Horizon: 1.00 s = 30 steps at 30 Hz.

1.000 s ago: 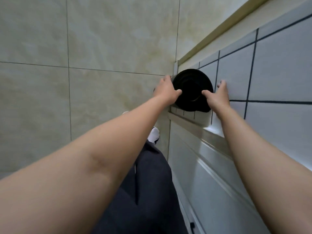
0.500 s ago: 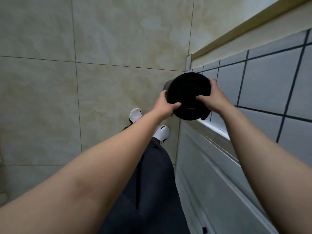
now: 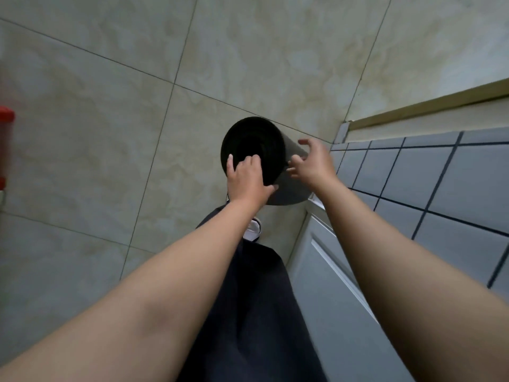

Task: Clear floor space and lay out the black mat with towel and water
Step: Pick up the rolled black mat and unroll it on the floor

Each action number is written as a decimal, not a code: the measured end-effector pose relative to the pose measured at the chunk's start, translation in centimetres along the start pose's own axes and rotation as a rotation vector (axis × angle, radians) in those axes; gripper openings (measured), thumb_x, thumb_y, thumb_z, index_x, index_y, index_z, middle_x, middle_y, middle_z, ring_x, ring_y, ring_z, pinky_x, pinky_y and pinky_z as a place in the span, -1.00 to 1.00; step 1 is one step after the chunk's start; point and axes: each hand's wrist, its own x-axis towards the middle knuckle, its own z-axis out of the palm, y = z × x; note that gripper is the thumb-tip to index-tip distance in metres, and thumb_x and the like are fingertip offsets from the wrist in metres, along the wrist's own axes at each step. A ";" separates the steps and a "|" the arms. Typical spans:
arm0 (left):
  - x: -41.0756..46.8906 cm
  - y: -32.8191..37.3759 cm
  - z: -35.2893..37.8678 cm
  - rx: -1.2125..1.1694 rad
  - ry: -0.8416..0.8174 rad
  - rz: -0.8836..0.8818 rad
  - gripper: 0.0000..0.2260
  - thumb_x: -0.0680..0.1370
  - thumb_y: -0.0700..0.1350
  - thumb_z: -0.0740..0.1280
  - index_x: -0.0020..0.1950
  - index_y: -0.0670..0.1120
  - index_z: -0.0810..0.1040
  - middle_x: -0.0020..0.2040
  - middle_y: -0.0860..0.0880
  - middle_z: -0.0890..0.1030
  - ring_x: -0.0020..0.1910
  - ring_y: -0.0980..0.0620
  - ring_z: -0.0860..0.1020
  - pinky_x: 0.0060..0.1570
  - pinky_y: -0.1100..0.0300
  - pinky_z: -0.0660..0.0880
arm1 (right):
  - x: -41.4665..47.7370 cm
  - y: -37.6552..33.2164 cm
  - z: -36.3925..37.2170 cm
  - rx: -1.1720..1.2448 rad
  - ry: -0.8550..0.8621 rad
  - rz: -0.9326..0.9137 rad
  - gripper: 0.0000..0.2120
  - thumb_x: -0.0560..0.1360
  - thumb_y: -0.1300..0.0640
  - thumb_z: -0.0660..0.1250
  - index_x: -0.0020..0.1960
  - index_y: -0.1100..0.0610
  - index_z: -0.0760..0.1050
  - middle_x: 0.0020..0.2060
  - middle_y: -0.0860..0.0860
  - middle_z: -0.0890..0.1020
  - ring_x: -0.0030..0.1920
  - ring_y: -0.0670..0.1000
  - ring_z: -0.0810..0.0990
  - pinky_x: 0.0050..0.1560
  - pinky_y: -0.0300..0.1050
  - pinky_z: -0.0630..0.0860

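Observation:
The black mat (image 3: 252,142) is rolled up and I see it end-on, standing upright over the beige floor, its grey outer side facing the wall. My left hand (image 3: 245,179) grips the near rim of the roll, fingers curled over the top edge and thumb underneath. My right hand (image 3: 311,161) hovers at the roll's right side with fingers spread and loosely bent; whether the fingertips touch the mat is unclear. No towel or water is in view.
A grey tiled wall (image 3: 440,194) with a white panel (image 3: 330,271) below it runs along the right. A wooden trim strip (image 3: 427,106) lies beyond. A red object (image 3: 5,133) shows at the left edge. My dark trousers and white shoe (image 3: 254,230) are below the roll.
The rolled mat has come away from the tiled wall and moved left over the floor. My right hand has let go of it and opened; the left hand keeps its grip.

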 end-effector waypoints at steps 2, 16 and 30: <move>0.7 -1.7 0.6 -0.096 -0.007 -0.086 -0.40 0.45 0.12 0.40 0.35 -0.17 0.32 0.28 -0.11 0.47 0.32 -0.06 0.42 0.49 0.06 0.01 | 0.0 0.0 2.1 0.020 -0.139 0.004 -0.59 0.53 0.17 0.31 0.37 0.08 0.38 0.01 0.08 0.61 -0.15 0.03 0.63 0.02 0.11 0.62; -2.9 -16.6 -0.5 -0.490 0.084 -0.340 -0.27 0.47 0.14 0.39 0.52 -0.11 0.18 0.50 -0.11 0.27 0.42 -0.22 0.29 0.35 -0.03 0.27 | -3.4 2.6 15.5 -0.326 -0.344 -0.470 -0.16 0.38 0.27 0.46 0.52 -0.04 0.10 0.46 0.04 0.26 0.40 0.05 0.34 0.21 -0.15 0.38; -11.1 -49.1 -1.1 -0.851 -0.013 -0.536 -0.26 0.42 -0.05 0.50 0.52 -0.09 0.25 0.44 -0.06 0.39 0.33 -0.09 0.42 -0.10 0.21 0.48 | -10.0 4.6 40.3 -0.500 -0.405 -0.470 0.03 0.32 0.20 0.54 0.54 -0.14 -0.04 0.57 -0.02 -0.05 0.55 0.10 -0.01 0.39 0.13 0.31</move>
